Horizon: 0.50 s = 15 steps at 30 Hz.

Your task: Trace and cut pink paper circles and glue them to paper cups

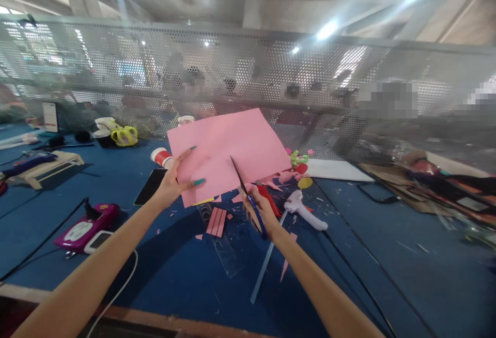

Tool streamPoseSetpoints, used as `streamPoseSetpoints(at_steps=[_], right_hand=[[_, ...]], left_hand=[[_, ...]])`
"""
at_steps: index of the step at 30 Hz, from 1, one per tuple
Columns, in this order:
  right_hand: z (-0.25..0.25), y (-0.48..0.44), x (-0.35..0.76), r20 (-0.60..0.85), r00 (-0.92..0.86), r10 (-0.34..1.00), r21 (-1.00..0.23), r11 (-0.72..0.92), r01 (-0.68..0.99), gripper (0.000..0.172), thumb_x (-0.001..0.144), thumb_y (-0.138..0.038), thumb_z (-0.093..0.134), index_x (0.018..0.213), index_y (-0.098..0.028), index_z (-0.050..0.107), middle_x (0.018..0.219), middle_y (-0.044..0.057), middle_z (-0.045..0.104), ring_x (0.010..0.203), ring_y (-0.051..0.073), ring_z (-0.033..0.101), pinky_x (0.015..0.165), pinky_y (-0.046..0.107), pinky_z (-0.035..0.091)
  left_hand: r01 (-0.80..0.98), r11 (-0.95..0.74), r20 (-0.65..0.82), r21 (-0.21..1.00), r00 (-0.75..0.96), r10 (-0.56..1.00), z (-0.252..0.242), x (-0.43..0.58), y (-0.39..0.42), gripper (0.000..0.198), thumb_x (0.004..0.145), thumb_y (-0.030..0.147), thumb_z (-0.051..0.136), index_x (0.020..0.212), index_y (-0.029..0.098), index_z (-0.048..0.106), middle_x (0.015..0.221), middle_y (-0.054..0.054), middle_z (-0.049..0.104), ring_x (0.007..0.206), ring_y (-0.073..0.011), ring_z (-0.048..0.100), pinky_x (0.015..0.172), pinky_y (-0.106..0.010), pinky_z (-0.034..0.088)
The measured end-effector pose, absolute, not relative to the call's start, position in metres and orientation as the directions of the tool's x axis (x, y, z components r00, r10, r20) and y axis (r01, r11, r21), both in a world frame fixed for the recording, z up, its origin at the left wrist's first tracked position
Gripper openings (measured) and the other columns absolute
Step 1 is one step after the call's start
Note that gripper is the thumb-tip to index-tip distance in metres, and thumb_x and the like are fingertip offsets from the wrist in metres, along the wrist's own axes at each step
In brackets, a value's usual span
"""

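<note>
A large pink sheet [228,147] is held up over the blue table, its left edge pinched between the thumb and fingers of my left hand [180,180]. My right hand [261,211] grips blue-handled scissors [256,213], whose blades lie against the sheet's lower edge and point up and left. Whether the blades are cutting into it, I cannot tell. Beneath the sheet lie pink strips [216,222], small pink scraps and a clear ruler [227,255]. A white glue gun [306,211] with a long translucent glue stick [267,265] rests to the right of my right hand.
Left on the table are a purple power strip [87,228], a black phone [151,187], a red-and-white paper cup [160,157] and a wooden stand [46,167]. Cardboard [403,188] and clutter lie at the right. A perforated metal screen [155,79] rises behind, with people beyond it.
</note>
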State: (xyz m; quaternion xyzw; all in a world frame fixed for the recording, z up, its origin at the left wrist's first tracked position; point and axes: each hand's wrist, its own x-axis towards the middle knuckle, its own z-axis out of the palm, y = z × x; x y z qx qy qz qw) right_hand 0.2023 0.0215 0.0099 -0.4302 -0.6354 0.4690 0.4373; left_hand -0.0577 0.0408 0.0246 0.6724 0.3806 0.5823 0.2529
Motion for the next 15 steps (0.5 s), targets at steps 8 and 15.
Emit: streamPoseSetpoints(at_steps=[8, 15], right_hand=[[0.002, 0.025, 0.204, 0.022, -0.264, 0.964, -0.998, 0.039, 0.057, 0.044, 0.071, -0.063, 0.057, 0.078, -0.021, 0.047, 0.047, -0.008, 0.044, 0.033, 0.006, 0.039, 0.03, 0.016, 0.03], [0.004, 0.021, 0.201, 0.042, -0.227, 0.973, -0.997, 0.057, 0.06, 0.046, 0.071, -0.065, 0.055, 0.075, -0.021, 0.044, 0.045, -0.009, 0.041, 0.032, 0.005, 0.036, 0.028, 0.016, 0.027]], left_hand=[[0.237, -0.588, 0.585, 0.774, 0.089, 0.806, 0.029, -0.052, 0.035, 0.081, 0.068, 0.031, 0.074, 0.138, 0.024, 0.032, 0.149, -0.007, 0.028, 0.139, -0.0272, 0.02, 0.112, -0.046, 0.023], [0.182, -0.553, 0.543, 0.813, 0.106, 0.833, 0.027, -0.045, 0.032, 0.08, 0.07, 0.031, 0.071, 0.139, 0.027, 0.03, 0.151, -0.006, 0.022, 0.138, -0.0281, 0.023, 0.109, -0.048, 0.03]])
